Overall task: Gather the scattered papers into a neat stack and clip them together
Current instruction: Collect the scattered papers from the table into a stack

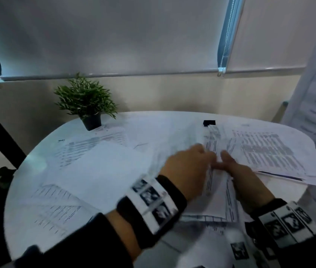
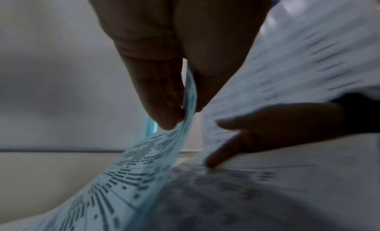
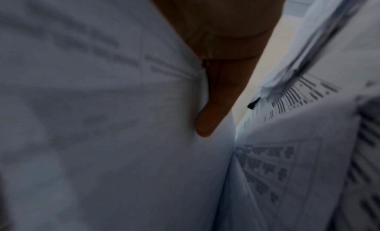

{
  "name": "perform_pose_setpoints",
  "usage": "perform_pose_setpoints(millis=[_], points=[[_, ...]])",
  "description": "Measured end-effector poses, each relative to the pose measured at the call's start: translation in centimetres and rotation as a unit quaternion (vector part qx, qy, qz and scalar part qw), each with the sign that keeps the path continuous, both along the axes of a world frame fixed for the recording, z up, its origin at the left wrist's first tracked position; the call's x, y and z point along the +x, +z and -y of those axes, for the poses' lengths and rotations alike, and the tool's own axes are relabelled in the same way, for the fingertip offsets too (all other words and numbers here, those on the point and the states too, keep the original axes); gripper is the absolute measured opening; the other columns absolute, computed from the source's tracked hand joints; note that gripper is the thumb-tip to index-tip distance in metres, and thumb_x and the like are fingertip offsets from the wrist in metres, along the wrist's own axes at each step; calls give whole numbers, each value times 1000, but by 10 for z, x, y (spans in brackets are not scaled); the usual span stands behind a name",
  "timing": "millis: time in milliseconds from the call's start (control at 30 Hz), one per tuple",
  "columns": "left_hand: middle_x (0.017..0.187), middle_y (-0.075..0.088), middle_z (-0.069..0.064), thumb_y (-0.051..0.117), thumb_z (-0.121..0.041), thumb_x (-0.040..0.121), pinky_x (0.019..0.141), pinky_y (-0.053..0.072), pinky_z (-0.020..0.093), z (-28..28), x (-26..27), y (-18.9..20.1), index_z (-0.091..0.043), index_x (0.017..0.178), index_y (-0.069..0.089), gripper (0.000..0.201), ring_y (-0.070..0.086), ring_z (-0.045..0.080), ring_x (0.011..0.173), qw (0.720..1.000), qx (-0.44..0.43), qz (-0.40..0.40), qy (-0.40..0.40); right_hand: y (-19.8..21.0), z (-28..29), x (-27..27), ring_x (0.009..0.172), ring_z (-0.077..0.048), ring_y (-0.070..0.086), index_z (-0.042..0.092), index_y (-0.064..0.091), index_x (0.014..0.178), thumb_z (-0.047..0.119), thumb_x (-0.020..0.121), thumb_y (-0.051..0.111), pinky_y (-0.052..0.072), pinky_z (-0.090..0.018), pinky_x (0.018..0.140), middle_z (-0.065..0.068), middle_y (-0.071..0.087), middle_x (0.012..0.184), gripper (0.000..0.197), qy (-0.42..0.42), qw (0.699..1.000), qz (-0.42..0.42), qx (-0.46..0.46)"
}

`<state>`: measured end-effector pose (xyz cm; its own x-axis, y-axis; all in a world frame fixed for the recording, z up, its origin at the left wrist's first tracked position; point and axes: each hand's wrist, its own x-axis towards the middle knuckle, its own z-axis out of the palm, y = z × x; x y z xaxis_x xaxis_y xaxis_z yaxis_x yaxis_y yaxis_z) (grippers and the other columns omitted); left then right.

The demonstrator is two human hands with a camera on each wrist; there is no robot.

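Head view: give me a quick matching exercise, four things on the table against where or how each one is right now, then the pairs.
Things:
1. potted plant
2. black clip
3. printed sheet
4. paper pile

Places or states:
A. far edge of the table, beyond both hands
B. pinched in the left hand
C. far left of the table, by the wall
D. lying to the right of the right hand

Pairs: 1-C, 2-A, 3-B, 4-D
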<state>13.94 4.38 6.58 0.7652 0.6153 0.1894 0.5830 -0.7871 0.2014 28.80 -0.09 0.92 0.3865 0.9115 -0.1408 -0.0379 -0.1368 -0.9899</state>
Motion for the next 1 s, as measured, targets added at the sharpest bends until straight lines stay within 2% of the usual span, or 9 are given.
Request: perform_pose_setpoints(millis=[67,167,233,400,500,567,667,767,1000], points=[[126,48,5,49,-13,92,72,42,38,21,19,-6,-22,135,44,44,58,32,103,998,-6,-42,-56,0,1,0,83,-27,70,7,72,84,47,77,61,52,-41,84,-17,73,93,42,3,997,-71,-9],[119,57,-3,53,-25,93,81,47,36,24,18,-17,-25,125,52,32,58,22,103,994,-75,36,-69,-4,8,12,69,-18,69,2,69,86,4,77,66,54,-29,67,-15,74,85,10,9,1000,22,17],[103,60,-9,56,-46,90,85,50,36,11,2,-19,-31,117,54,31,58,14,95,985,-137,93,-44,-9,11,23,79,-23,72,2,70,96,-3,72,67,56,-29,64,-11,75,87,24,16,998,43,43],[145,33,5,65,-68,61,106,39,41,-48,-35,-11,-26,143,26,100,43,22,127,919,-257,254,156,6,14,41,99,-27,68,17,73,101,36,60,81,56,-36,83,-6,73,103,46,44,984,67,158],[154,22,6,81,-66,43,110,34,40,-73,-49,-7,-29,146,6,133,35,23,135,836,-330,402,177,34,12,38,105,-15,66,28,65,109,23,72,67,55,-27,85,8,71,109,38,34,959,123,255],[147,40,7,88,-44,51,100,48,36,-79,-52,-6,-20,145,16,121,51,18,125,785,-357,491,121,46,8,35,101,-10,66,33,47,116,19,74,62,55,-24,79,13,69,108,47,32,941,143,304],[119,66,3,84,-22,66,79,54,19,-77,-51,-6,-10,131,46,76,66,8,102,797,-345,492,57,46,0,34,88,-9,69,37,29,111,22,67,67,56,-24,73,5,73,96,60,16,945,135,298],[110,70,-5,83,-28,67,86,52,22,-72,-50,-23,-21,118,58,57,66,7,102,796,-356,486,69,27,-4,33,82,1,68,33,22,116,9,72,70,55,-17,69,4,65,98,69,-18,956,154,250],[78,73,-11,73,-22,78,70,50,19,-51,-43,-49,-21,91,62,17,67,1,77,781,-335,518,90,-12,18,28,110,-12,63,14,42,132,22,75,69,53,-35,91,-2,65,119,63,35,971,149,186]])
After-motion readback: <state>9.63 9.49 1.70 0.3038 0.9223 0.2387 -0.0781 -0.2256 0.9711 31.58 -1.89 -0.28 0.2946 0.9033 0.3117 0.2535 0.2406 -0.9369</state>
